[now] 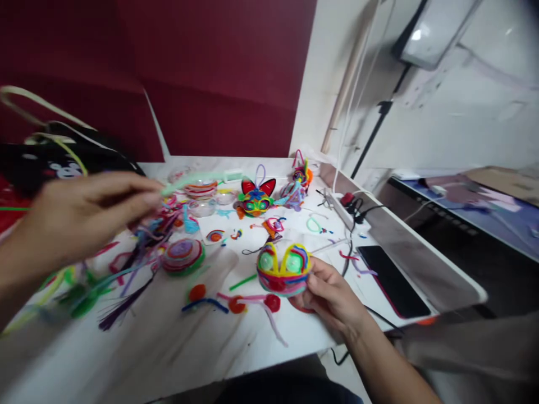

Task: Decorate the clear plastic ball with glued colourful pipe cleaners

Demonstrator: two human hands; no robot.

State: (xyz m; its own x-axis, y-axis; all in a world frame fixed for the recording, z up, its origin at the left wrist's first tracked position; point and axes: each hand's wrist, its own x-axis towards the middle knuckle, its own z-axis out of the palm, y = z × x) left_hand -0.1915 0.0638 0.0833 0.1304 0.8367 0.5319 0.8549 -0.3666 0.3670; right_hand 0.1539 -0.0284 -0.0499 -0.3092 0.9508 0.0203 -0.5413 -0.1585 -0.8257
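Observation:
Raised over the left side of the table, my left hand (90,210) pinches one end of a pale green pipe cleaner (191,179), which stretches out to the right. My right hand (334,297) grips the right side of a round pipe-cleaner craft face (281,280) near the front of the table. Stripes of yellow, red, blue and pink cover this face, and two clear green domes form its eyes. Below it lie red and orange pompoms (237,304) with pink and blue pipe cleaner pieces. A striped disc (183,256) with a purple tassel (122,303) rests to the left.
A finished face with red ears (256,199) and another colourful figure (298,185) stand at the back. Clear plastic domes (202,207) are behind the disc. At right are a phone (393,280), a power strip (347,213) and a raised table edge (404,241).

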